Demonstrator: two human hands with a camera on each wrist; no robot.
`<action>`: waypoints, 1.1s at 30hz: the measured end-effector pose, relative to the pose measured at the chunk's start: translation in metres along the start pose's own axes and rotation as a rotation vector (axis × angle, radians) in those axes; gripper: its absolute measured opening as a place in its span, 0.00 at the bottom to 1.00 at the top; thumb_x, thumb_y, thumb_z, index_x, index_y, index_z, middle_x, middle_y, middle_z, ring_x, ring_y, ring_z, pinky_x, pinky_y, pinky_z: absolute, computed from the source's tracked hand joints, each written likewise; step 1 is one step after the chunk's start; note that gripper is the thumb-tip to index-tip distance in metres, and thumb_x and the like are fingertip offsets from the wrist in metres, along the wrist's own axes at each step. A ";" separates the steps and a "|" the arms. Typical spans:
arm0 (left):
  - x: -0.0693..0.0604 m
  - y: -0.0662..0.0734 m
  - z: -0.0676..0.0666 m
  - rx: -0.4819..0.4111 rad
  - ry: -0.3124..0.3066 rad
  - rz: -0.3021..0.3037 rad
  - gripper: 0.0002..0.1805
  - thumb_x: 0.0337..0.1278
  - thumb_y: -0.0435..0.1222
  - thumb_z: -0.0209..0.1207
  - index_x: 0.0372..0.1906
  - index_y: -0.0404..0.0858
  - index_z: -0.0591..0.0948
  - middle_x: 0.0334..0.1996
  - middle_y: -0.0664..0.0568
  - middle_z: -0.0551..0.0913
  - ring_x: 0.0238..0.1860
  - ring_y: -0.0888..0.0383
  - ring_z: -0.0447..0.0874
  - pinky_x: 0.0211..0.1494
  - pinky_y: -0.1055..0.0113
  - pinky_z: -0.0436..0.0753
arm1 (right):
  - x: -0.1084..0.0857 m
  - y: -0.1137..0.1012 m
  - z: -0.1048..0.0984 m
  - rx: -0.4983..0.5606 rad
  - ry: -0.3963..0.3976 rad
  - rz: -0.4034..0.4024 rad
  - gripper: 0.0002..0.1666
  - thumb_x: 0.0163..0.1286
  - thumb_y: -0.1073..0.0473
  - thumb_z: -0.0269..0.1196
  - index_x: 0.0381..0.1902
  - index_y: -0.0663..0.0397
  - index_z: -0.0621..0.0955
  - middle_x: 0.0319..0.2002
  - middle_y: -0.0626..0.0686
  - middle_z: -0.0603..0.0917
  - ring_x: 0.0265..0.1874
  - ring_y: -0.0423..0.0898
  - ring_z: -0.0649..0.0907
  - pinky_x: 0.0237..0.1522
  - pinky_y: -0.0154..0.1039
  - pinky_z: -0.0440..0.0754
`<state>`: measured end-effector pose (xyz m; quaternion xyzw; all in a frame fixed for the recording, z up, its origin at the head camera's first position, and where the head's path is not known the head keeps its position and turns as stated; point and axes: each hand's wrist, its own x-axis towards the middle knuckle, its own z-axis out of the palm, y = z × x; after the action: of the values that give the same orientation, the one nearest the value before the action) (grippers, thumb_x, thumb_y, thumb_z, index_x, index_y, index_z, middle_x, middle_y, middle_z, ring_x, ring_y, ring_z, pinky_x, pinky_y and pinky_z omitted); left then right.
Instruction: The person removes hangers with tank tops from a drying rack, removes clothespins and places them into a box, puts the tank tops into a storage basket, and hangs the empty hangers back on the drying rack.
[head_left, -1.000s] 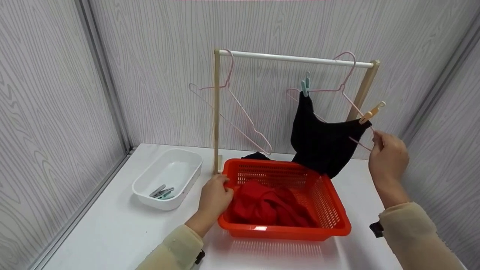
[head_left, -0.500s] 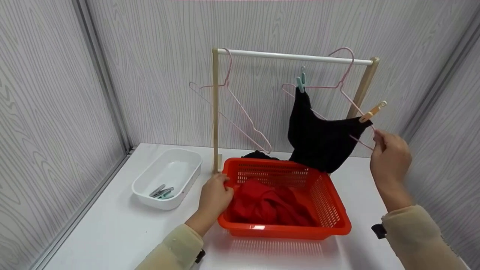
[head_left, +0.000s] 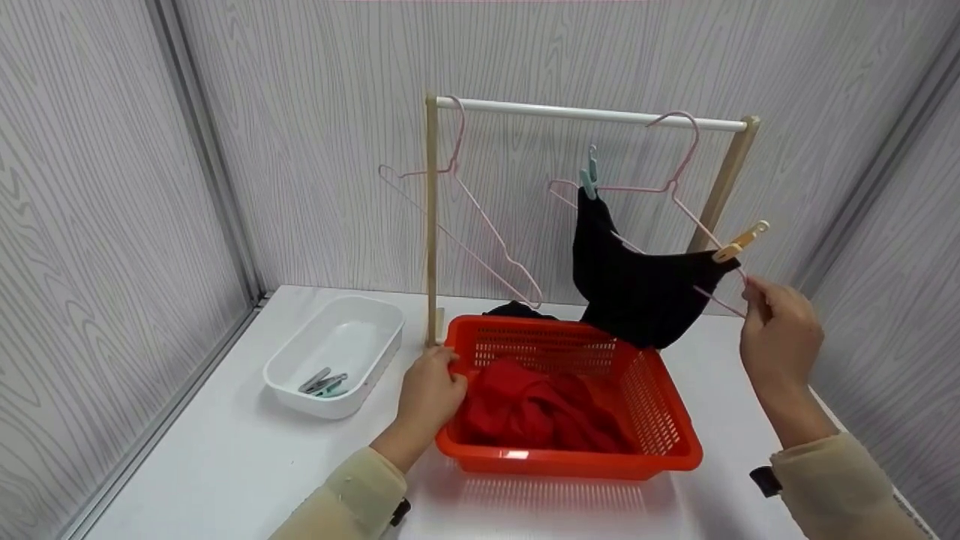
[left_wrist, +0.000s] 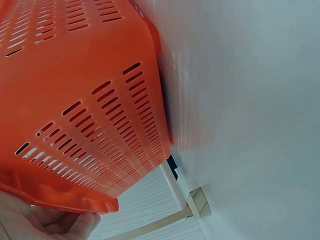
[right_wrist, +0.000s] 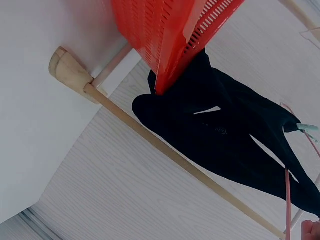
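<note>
"Black cloth (head_left: pixel 637 300) hung from the hanger (head_left: pixel 634 189), a green peg (head_left: pixel 589 180) on one top corner and an orange peg (head_left: pixel 741 241) on the other. Its lower part dropped by the basket's (head_left: pixel 585 460) back right corner."

"How far along was it?"

"Pegging that piece looked done, I'd judge. The hook was up at the rail (head_left: pixel 555 111), though I couldn't tell whether its weight rested there. Red cloth (head_left: pixel 532 409) lay bunched in the basket, and a bare hanger (head_left: pixel 486 223) hung near the rail's left end, so more seemed left to do."

"And the hands?"

"The right hand (head_left: pixel 784 330) pinched the hanger's lower right corner, fingertips close together, just below the orange peg. The left hand (head_left: pixel 431 390) gripped the basket's left rim, fingers curled under the lip."

"Any pegs spare?"

"A few loose pegs (head_left: pixel 322 382) lay in the white tub (head_left: pixel 349 345), left of the basket. Neither hand touched them."
</note>
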<state>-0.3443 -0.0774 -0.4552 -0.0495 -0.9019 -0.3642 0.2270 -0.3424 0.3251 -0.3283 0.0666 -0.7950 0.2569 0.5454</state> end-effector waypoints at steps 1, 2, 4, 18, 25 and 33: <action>0.000 0.000 0.000 0.001 -0.001 0.000 0.14 0.51 0.29 0.64 0.45 0.31 0.86 0.49 0.43 0.84 0.52 0.45 0.84 0.56 0.52 0.82 | -0.002 0.000 -0.001 0.002 -0.002 0.001 0.10 0.73 0.65 0.61 0.42 0.68 0.86 0.31 0.64 0.85 0.28 0.50 0.76 0.34 0.41 0.66; 0.000 0.000 0.000 0.002 -0.002 0.001 0.14 0.51 0.29 0.64 0.45 0.31 0.86 0.49 0.44 0.84 0.52 0.45 0.84 0.55 0.52 0.82 | -0.003 -0.001 -0.001 0.003 -0.003 0.004 0.10 0.73 0.66 0.61 0.42 0.68 0.87 0.31 0.64 0.85 0.28 0.47 0.75 0.34 0.40 0.66; 0.001 0.000 0.000 -0.001 -0.005 0.003 0.14 0.51 0.28 0.64 0.45 0.30 0.86 0.49 0.43 0.84 0.51 0.45 0.84 0.55 0.52 0.82 | -0.006 -0.001 -0.003 0.008 -0.005 0.003 0.09 0.72 0.66 0.62 0.42 0.67 0.87 0.31 0.64 0.85 0.28 0.38 0.73 0.34 0.39 0.65; 0.001 0.000 -0.001 0.033 -0.008 0.047 0.14 0.53 0.30 0.62 0.46 0.30 0.86 0.50 0.44 0.83 0.54 0.45 0.82 0.59 0.54 0.80 | -0.024 -0.005 -0.008 0.050 -0.050 0.003 0.09 0.70 0.67 0.64 0.43 0.64 0.88 0.29 0.60 0.85 0.26 0.29 0.67 0.32 0.25 0.61; 0.002 0.003 -0.004 0.049 -0.041 0.026 0.15 0.54 0.30 0.62 0.47 0.31 0.86 0.52 0.45 0.81 0.56 0.46 0.79 0.60 0.54 0.79 | -0.033 -0.010 -0.010 0.080 -0.106 0.040 0.09 0.70 0.67 0.64 0.45 0.64 0.88 0.33 0.59 0.87 0.28 0.27 0.70 0.34 0.19 0.65; 0.003 0.003 -0.003 0.060 -0.052 0.042 0.14 0.55 0.31 0.61 0.46 0.31 0.86 0.52 0.45 0.81 0.55 0.47 0.79 0.60 0.55 0.79 | -0.043 -0.015 -0.011 0.095 -0.238 0.113 0.12 0.70 0.68 0.63 0.49 0.60 0.87 0.35 0.58 0.88 0.29 0.26 0.73 0.34 0.15 0.68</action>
<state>-0.3446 -0.0774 -0.4497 -0.0713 -0.9168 -0.3305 0.2124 -0.3108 0.3101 -0.3597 0.0775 -0.8435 0.3151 0.4281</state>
